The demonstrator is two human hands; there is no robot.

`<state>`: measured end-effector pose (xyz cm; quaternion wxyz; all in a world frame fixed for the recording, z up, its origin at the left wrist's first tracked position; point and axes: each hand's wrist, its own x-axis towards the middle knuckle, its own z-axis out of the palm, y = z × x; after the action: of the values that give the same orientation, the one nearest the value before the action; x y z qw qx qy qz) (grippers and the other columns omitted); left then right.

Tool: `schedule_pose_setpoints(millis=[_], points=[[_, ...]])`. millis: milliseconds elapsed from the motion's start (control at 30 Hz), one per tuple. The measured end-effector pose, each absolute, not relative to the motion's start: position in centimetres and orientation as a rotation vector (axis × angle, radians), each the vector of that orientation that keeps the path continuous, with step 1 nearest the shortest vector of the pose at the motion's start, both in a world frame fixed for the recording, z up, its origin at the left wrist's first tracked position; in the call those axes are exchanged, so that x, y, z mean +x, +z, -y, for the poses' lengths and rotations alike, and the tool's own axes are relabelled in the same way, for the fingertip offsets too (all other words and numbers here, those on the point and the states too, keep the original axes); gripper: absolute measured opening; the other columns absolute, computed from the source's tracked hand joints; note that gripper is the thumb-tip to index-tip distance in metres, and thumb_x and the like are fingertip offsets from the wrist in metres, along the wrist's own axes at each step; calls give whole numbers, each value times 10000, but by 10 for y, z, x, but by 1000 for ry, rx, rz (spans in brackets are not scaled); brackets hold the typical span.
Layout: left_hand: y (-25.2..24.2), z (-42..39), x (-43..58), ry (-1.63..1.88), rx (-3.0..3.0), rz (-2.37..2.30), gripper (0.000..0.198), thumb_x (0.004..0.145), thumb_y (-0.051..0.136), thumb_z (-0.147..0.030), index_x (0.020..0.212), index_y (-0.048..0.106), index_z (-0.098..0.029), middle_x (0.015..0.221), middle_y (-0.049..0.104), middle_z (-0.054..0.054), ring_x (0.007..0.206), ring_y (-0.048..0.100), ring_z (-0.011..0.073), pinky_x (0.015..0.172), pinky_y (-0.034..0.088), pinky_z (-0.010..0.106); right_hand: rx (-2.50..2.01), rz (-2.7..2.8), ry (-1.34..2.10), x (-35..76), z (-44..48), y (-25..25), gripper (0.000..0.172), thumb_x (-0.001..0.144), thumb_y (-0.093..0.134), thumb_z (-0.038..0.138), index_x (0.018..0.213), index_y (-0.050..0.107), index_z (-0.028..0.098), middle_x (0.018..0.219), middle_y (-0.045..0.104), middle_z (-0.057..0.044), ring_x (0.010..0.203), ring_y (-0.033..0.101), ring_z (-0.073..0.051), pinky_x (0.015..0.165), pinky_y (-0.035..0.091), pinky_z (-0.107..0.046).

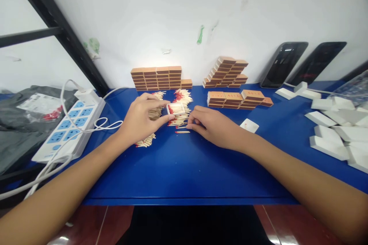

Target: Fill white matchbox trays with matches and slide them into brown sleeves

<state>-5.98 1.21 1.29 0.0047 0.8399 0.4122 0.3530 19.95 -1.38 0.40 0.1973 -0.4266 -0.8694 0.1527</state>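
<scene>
My left hand (143, 116) grips a small white matchbox tray (180, 112) between thumb and fingers. Matchsticks with red heads lie inside the tray. My right hand (208, 126) is closed in a pinch just right of the tray, its fingertips at the plain end of a matchstick (181, 127). A single matchstick (183, 132) lies on the blue table just in front of it. Behind and beneath the tray spreads a pile of loose matchsticks (185, 97). More matchsticks (146, 141) lie under and in front of my left hand, which partly hides them.
Orange-brown matchboxes stand stacked along the wall at left (156, 78), at right (227, 70) and nearer (235, 99). One white tray (249, 125) lies beside my right wrist. White trays (330, 137) heap at far right, near two dark phones (284, 64). A power strip (70, 126) with cables sits left.
</scene>
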Motion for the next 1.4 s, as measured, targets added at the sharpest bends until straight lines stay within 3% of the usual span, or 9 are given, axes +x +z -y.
schedule_pose_setpoints(millis=[267,567,867,1400], points=[[12,-12,-60,1115,2636,-1274,373,846,836,-473,1150,802,-261,1096,779,58,1067,702,238,958,590,399,-1130,2462,554,196,18,5,91,1004,648,295,988,662,207,980,631,-52,861,592,-192,733,438,-314],[14,-12,-61,1074,2643,-1263,387,847,833,-462,1170,798,-250,1117,762,73,1062,703,240,973,588,401,-1145,2518,584,193,19,7,158,1066,544,282,965,631,196,1040,636,-75,912,605,-206,787,450,-327],[9,-6,-54,1070,2656,-1066,391,846,844,-464,1163,797,-241,1100,747,77,1081,684,238,978,576,403,-1076,2201,224,203,10,7,46,1030,599,228,1003,625,201,961,588,-47,817,559,-183,724,421,-310],[11,-3,-52,1073,2608,-1015,382,843,851,-447,1167,798,-251,1086,746,62,1042,695,215,968,579,377,-1011,2080,194,195,8,-6,47,1016,634,256,999,637,212,934,568,-33,816,557,-174,717,451,-308]])
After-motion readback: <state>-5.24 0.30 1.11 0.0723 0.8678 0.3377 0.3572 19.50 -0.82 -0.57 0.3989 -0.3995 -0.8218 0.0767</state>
